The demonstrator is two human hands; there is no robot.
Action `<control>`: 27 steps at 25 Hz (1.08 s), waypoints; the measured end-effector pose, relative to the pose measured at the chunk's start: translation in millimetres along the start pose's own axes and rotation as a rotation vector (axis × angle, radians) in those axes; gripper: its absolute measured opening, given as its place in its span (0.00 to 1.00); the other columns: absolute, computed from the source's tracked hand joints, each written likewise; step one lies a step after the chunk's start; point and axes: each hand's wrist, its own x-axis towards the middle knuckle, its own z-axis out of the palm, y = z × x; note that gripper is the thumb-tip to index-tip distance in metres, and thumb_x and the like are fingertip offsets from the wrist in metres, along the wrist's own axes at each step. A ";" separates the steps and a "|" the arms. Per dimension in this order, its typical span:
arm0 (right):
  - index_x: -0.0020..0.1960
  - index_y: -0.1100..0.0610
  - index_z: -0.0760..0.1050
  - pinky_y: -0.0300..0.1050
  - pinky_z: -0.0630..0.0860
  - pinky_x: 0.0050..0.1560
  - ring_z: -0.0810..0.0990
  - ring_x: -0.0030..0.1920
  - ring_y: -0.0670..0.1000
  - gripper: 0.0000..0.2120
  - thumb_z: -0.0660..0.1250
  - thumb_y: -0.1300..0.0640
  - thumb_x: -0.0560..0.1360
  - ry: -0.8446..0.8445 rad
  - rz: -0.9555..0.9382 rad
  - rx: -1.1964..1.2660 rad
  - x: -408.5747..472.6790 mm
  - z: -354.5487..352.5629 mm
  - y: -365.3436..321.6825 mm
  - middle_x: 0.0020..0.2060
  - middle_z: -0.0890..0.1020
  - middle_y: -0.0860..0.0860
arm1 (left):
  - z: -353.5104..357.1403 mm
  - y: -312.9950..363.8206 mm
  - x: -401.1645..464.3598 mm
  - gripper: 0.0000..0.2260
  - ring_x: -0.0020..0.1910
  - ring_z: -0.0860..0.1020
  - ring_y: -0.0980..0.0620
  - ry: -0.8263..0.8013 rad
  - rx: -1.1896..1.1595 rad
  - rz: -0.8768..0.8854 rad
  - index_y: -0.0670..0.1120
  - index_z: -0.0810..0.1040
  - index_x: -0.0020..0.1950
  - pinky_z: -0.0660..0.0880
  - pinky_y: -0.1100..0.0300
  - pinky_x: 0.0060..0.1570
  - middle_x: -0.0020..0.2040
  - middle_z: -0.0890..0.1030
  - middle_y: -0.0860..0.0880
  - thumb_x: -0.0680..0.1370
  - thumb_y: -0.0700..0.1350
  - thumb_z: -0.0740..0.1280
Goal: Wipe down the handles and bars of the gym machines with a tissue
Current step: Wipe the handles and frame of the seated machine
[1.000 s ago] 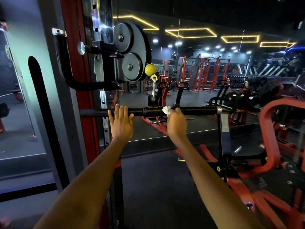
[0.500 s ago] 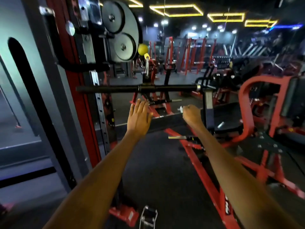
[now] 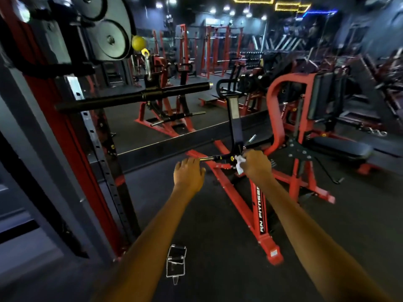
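A long black cable bar (image 3: 135, 97) hangs from a carabiner under the pulley of the red cable tower, above and to the left of both hands. My right hand (image 3: 256, 165) grips a crumpled white tissue (image 3: 239, 164) down by the black arm (image 3: 236, 129) of a red floor machine (image 3: 257, 205). My left hand (image 3: 188, 173) hovers with loosely bent fingers just left of that arm's short chrome peg (image 3: 206, 158); it holds nothing.
A chrome stirrup handle (image 3: 175, 263) lies on the dark rubber floor between my forearms. The red and grey cable tower (image 3: 72, 136) stands close on the left. A black padded bench (image 3: 342, 148) and more red machines fill the right and back.
Both hands left the black cable bar and dropped toward the low red machine. My view tilted downward and the bar now sits higher in view.
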 end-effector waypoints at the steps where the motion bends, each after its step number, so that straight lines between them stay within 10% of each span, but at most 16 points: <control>1: 0.49 0.63 0.79 0.50 0.73 0.50 0.78 0.52 0.62 0.14 0.64 0.52 0.75 0.028 -0.023 -0.023 -8.1 -3.5 10.1 0.49 0.80 0.62 | 2.4 11.8 -6.6 0.19 0.69 0.69 0.46 -0.001 -0.030 -0.003 0.45 0.68 0.72 0.60 0.54 0.69 0.70 0.72 0.46 0.82 0.50 0.58; 12: 0.48 0.63 0.80 0.43 0.68 0.45 0.79 0.49 0.59 0.07 0.66 0.63 0.72 -0.010 -0.060 0.109 -39.3 -10.0 169.2 0.48 0.81 0.59 | 107.6 141.0 -69.9 0.21 0.75 0.61 0.50 -0.175 -0.189 -0.127 0.47 0.65 0.75 0.56 0.56 0.72 0.75 0.65 0.49 0.82 0.51 0.58; 27: 0.53 0.59 0.77 0.45 0.71 0.49 0.79 0.51 0.57 0.09 0.64 0.62 0.74 -0.120 -0.098 0.097 228.5 43.6 269.9 0.51 0.79 0.55 | 205.8 211.3 177.5 0.20 0.73 0.65 0.50 -0.145 -0.126 -0.198 0.47 0.68 0.73 0.60 0.55 0.71 0.73 0.68 0.49 0.82 0.51 0.60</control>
